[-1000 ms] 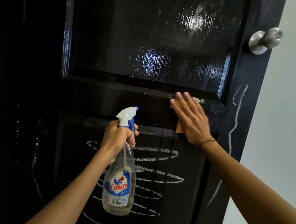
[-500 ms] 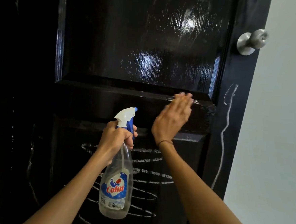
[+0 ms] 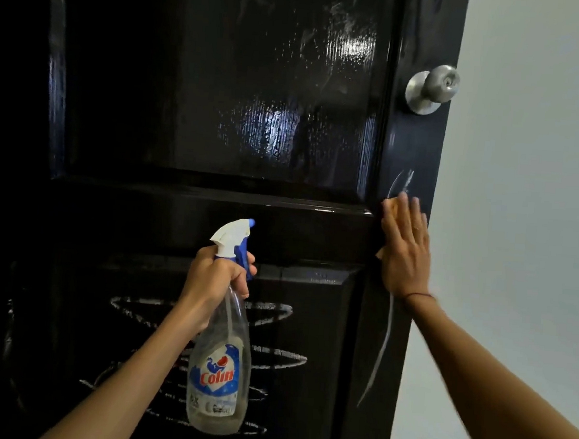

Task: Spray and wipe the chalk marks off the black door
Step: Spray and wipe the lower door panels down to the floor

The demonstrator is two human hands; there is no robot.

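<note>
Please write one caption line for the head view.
Right hand wipes chalk line; left hand holds spray bottle.

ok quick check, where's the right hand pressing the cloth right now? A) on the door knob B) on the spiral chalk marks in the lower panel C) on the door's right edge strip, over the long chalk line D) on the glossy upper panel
C: the right hand lies flat on the cloth against the door's right edge strip, below the door knob, covering part of the long chalk line.

Your right hand (image 3: 405, 248) hides nearly all of the cloth (image 3: 392, 203); only tan slivers show. The small print under "Colin" on the spray bottle (image 3: 218, 368) is unreadable. The door (image 3: 201, 86) runs past the top, left and bottom edges.
</note>
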